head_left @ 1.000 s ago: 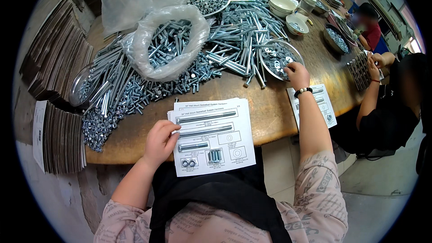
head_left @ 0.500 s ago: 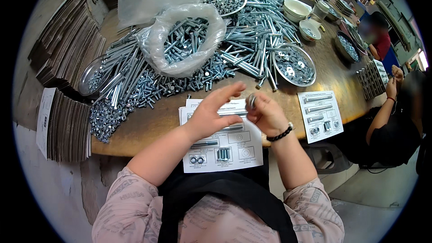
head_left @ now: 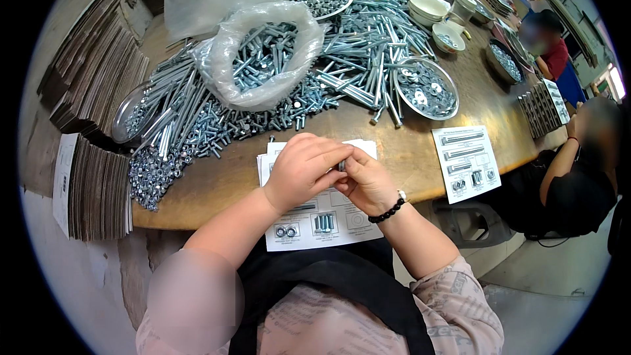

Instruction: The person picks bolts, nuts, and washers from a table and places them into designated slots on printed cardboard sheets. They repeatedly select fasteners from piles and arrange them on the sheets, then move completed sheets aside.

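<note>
Two hands, now joined over the white printed parts sheet [head_left: 315, 220]: left hand [head_left: 303, 169] and right hand [head_left: 365, 181], apart a second ago, both pinch one small silvery metal fastener [head_left: 342, 165]; assembly apparently begun beside the bolt heap [head_left: 217, 125].

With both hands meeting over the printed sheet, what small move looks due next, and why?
Probably keep the small metal piece pinched and turn it further between the fingers: the left hand and right hand both close on it above the printed sheet, not yet set down.
</note>
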The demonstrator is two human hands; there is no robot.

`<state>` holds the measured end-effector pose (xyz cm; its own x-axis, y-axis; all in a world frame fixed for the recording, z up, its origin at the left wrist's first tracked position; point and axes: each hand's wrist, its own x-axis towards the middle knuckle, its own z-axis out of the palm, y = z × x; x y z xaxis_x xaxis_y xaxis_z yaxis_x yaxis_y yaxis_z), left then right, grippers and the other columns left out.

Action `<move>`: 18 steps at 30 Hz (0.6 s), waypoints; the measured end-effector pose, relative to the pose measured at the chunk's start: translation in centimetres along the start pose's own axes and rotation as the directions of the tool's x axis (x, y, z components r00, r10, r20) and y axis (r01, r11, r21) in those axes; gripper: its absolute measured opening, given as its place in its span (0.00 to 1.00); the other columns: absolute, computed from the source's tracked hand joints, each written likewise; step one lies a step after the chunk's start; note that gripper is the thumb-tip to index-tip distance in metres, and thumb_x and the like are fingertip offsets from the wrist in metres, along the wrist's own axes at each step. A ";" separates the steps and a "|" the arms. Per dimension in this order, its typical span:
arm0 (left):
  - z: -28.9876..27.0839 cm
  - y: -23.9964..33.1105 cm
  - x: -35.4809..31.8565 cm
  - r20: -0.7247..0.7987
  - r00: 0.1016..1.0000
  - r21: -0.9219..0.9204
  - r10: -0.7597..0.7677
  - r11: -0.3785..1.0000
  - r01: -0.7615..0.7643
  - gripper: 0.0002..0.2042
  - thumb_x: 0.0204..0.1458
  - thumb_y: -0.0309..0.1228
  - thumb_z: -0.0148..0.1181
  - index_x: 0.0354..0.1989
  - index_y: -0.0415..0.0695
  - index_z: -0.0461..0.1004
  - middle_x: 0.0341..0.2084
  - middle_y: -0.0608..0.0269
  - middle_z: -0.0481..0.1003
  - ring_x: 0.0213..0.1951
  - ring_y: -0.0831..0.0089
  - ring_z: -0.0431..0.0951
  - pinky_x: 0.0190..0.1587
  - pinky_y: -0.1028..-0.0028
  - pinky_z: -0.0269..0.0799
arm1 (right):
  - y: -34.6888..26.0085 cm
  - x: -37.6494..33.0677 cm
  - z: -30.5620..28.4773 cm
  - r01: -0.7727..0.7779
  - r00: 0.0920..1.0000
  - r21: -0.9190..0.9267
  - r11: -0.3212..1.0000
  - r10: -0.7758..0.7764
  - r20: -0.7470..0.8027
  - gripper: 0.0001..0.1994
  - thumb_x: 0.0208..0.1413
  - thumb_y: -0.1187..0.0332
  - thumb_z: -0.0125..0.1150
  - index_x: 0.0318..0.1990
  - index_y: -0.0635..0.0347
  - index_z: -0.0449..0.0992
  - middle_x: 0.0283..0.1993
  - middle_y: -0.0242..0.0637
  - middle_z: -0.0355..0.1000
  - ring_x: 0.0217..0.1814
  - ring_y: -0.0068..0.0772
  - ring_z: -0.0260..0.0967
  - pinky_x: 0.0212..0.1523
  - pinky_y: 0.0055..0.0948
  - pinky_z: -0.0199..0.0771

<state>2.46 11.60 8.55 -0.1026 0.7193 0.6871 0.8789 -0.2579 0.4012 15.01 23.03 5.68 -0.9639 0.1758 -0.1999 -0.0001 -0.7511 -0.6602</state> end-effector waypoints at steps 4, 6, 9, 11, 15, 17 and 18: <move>-0.1 0.2 -0.9 0.050 0.970 -0.208 -0.240 0.947 0.245 0.17 0.39 0.23 0.60 0.42 0.41 0.73 0.38 0.59 0.75 0.39 0.64 0.74 0.41 0.69 0.69 | -3.5 1.4 -2.2 0.000 0.995 -0.685 0.728 -0.070 -0.074 0.12 0.53 0.62 0.56 0.40 0.60 0.73 0.33 0.30 0.71 0.30 0.19 0.66 0.31 0.20 0.67; -0.3 0.4 -1.3 0.101 0.913 -0.332 -0.395 0.852 0.405 0.17 0.40 0.20 0.58 0.42 0.40 0.72 0.38 0.60 0.74 0.39 0.69 0.75 0.40 0.73 0.71 | -6.8 4.1 -6.8 -0.014 0.864 -0.956 0.294 -0.477 -0.160 0.10 0.51 0.64 0.56 0.39 0.56 0.75 0.36 0.34 0.74 0.36 0.27 0.70 0.35 0.25 0.68; 0.0 0.3 -2.1 0.227 0.863 -0.393 -0.451 0.769 0.505 0.16 0.42 0.17 0.57 0.42 0.39 0.72 0.38 0.60 0.72 0.36 0.76 0.74 0.39 0.77 0.73 | -12.7 5.3 -12.8 -0.304 0.677 -0.913 -0.274 -0.736 -0.004 0.08 0.49 0.69 0.55 0.38 0.52 0.76 0.38 0.42 0.70 0.39 0.43 0.69 0.40 0.36 0.69; 0.7 0.1 -3.0 0.313 0.846 -0.372 -0.432 0.764 0.528 0.15 0.42 0.17 0.57 0.42 0.39 0.71 0.38 0.59 0.71 0.35 0.75 0.73 0.39 0.77 0.73 | -14.6 5.4 -15.3 -0.428 0.731 -0.810 -0.400 -0.680 -0.050 0.10 0.48 0.69 0.56 0.39 0.45 0.77 0.39 0.43 0.68 0.42 0.45 0.67 0.42 0.37 0.68; 2.5 1.5 -4.0 0.488 0.820 -0.158 -0.297 0.894 0.418 0.16 0.42 0.24 0.59 0.43 0.41 0.71 0.37 0.59 0.71 0.37 0.68 0.73 0.40 0.73 0.71 | -16.0 6.1 -15.6 -0.442 0.852 -0.735 -0.514 -0.497 -0.165 0.07 0.43 0.68 0.60 0.33 0.46 0.78 0.38 0.40 0.68 0.42 0.43 0.68 0.43 0.35 0.68; 3.8 2.5 -4.3 0.553 0.801 -0.154 -0.227 0.918 0.366 0.16 0.41 0.26 0.59 0.42 0.43 0.70 0.35 0.59 0.71 0.37 0.62 0.73 0.40 0.69 0.70 | -16.0 6.5 -15.9 -0.416 0.865 -0.744 -0.523 -0.479 -0.147 0.05 0.42 0.69 0.61 0.30 0.50 0.76 0.36 0.40 0.68 0.41 0.43 0.67 0.42 0.36 0.68; 4.5 2.9 -4.5 0.566 0.800 -0.144 -0.199 0.931 0.334 0.15 0.40 0.27 0.58 0.40 0.43 0.70 0.34 0.59 0.70 0.37 0.61 0.73 0.40 0.68 0.70 | -16.1 6.5 -16.5 -0.392 0.870 -0.770 -0.503 -0.474 -0.133 0.05 0.42 0.68 0.61 0.29 0.51 0.75 0.36 0.40 0.68 0.41 0.44 0.67 0.41 0.36 0.68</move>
<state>7.56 10.53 3.85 0.0064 0.9919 0.1266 0.7170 -0.0928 0.6909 13.08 46.75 3.08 -0.8034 0.5939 0.0429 0.5829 0.7991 -0.1470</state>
